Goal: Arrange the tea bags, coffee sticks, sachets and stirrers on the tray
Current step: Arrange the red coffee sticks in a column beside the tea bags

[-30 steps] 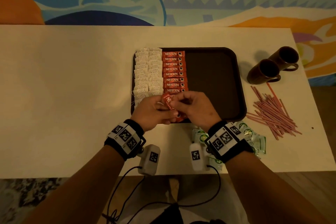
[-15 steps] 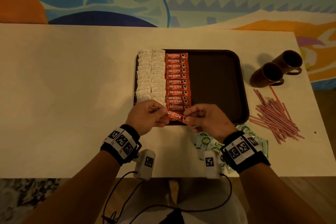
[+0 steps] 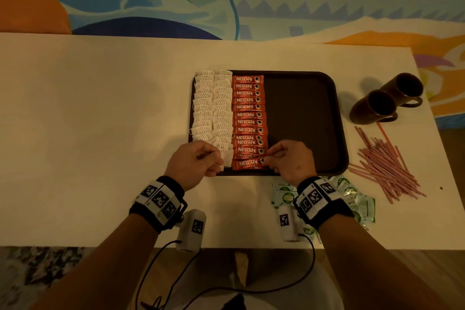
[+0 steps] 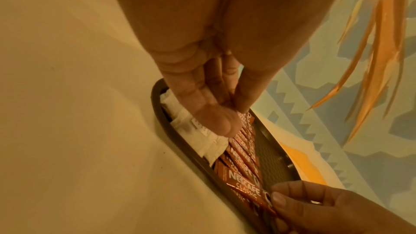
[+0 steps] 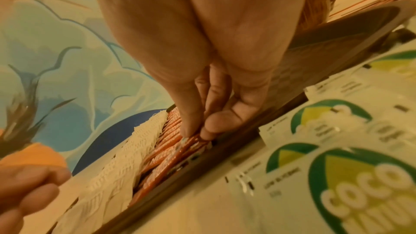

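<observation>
Red coffee stick (image 3: 247, 164) lettered NESCAFE CLASSIC, lying flat at the near end of the tray (image 3: 337, 118), its end pinched by the right hand (image 3: 289, 160); left hand (image 3: 193, 162), fingers curled empty, rests beside the white tea bags (image 3: 212, 106).

Right wrist (image 3: 317, 199) and its band covered part of the sachet pile (image 3: 357, 199) just below the tray (image 3: 337, 133). Left hand (image 3: 195, 162) hid the nearest tea bags (image 3: 212, 108) on the tray. Sachet print (image 5: 360, 193) was blurred in the right wrist view.
</observation>
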The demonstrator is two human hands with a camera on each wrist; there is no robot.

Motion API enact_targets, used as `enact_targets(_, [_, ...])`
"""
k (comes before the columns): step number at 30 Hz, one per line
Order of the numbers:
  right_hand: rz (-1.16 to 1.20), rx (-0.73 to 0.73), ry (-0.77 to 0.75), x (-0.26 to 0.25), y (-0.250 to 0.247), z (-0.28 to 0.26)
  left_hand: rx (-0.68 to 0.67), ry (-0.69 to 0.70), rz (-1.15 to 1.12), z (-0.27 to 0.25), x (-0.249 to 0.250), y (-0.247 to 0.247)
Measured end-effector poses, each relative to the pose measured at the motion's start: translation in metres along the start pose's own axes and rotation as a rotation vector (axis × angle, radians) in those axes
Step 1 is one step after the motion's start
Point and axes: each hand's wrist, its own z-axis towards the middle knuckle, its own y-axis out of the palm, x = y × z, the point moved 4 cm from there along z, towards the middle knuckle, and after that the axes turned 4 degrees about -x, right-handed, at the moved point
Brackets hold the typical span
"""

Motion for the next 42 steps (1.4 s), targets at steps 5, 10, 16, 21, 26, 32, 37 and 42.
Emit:
enact_targets(5, [-0.024,0.053,0.037,0.003,0.004,0.002,0.017,0.002,-0.003,-0.005,-0.005,-0.006])
enact_targets(10, [0.022,0.055,0.055,0.003,0.002,0.002,0.018,-0.016,-0.009,-0.007,-0.008,-0.008])
enact_targets(16, [0.065,0.03,0.067,0.003,0.001,0.002,0.0,-0.019,0.006,-0.006,-0.008,-0.008])
enact_targets(21, [0.082,0.025,0.076,0.004,0.002,0.003,-0.016,-0.01,0.001,-0.005,-0.007,-0.008])
enact_targets(26, [0.083,0.031,0.097,0.001,0.004,0.004,-0.024,0.002,0.017,-0.004,-0.006,-0.009])
enact_targets(32, [-0.081,0.111,0.055,0.003,-0.002,0.004,-0.028,0.005,0.004,-0.004,-0.008,-0.011])
enact_targets(37, [-0.047,0.178,0.04,0.006,-0.031,-0.009,-0.032,0.021,0.029,-0.007,-0.006,-0.009])
enact_targets(42, [-0.037,0.203,0.045,0.023,-0.075,-0.035,-0.119,0.038,0.065,-0.009,0.006,0.009])
